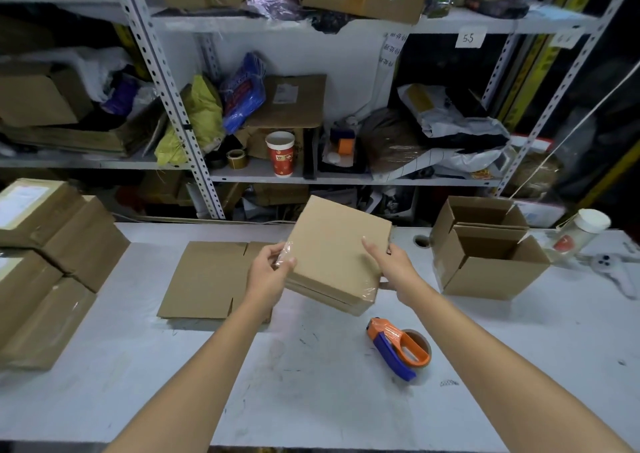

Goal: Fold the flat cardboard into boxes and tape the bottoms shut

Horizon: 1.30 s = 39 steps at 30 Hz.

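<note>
A folded brown cardboard box [332, 255] is held tilted above the white table [311, 383], one broad face turned toward me, clear tape showing at its left and lower right edges. My left hand [272, 272] grips its left edge, thumb on the taped edge. My right hand [389, 265] holds its right side, forefinger laid along the face and the other fingers behind. A stack of flat cardboard [207, 279] lies on the table behind my left hand. An orange and blue tape dispenser [400, 348] lies on the table below the box.
Two open folded boxes [485, 255] stand at the right. Sealed brown cartons [45, 262] are piled at the left. A white-lidded jar [581, 231] and a grey-white object [613, 269] sit at far right. Cluttered metal shelves [277, 172] rise behind the table.
</note>
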{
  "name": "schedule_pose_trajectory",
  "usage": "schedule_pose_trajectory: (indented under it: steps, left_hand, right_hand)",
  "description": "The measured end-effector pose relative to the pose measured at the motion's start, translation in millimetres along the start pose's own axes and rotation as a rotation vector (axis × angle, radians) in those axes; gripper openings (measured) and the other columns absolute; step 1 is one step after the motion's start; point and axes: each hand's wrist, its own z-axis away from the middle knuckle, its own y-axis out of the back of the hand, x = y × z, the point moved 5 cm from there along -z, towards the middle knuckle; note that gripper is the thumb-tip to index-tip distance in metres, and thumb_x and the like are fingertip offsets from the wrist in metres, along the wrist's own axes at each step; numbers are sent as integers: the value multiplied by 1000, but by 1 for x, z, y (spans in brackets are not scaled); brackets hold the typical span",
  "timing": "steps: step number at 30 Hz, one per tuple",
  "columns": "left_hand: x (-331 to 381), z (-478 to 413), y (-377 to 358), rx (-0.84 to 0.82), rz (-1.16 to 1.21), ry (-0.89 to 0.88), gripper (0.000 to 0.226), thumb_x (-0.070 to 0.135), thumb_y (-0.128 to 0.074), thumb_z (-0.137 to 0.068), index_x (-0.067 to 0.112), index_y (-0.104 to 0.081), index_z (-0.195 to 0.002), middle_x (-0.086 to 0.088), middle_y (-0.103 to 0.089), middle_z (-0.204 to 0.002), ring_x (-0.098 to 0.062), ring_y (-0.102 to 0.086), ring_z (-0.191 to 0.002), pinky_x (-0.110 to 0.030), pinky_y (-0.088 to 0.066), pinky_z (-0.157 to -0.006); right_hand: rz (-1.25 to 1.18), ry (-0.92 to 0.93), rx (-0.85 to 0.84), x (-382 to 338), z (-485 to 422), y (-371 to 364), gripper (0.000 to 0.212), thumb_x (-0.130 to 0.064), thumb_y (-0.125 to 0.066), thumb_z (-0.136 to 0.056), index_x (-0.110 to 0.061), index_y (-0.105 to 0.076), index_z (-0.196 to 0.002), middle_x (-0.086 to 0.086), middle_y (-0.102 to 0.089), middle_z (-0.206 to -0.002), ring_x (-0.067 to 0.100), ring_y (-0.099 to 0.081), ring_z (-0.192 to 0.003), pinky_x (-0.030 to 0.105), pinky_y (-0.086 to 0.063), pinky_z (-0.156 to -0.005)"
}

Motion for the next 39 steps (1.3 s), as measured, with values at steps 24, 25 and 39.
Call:
schedule_pose_trajectory:
  steps: [24,25,39]
  left_hand:
    - [-4,-22,-5,-118,21,120,75,26,-71,-92,22,-31,-156,-2,-42,-155,-25,-45,-139,-51,-42,-112]
    - [-8,-20,-8,-140,13,119,76,26,-71,-93,24,-30,-156,-1,-42,-155,-25,-44,-140,-51,-42,-113]
    - [0,11,-177,-584,-19,26,60,22,-71,-92,28,-46,-147,9,-54,-141,-13,-53,-122,-31,-49,-98]
  right_hand:
    - [119,185,-21,22,6,-13,109,-96,-50,-61,-45,-26,-154,-15,-38,-157,13,-39,-142,45,-40,-115]
    - [136,163,-20,26,1,-12,112,-99,-48,-57,-46,-26,-154,-14,-37,-158,15,-39,-143,48,-40,-115]
    - [71,-1,327,72,73,137,59,-48,-61,-96,-35,-41,-150,-15,-54,-141,13,-50,-133,45,-44,-112]
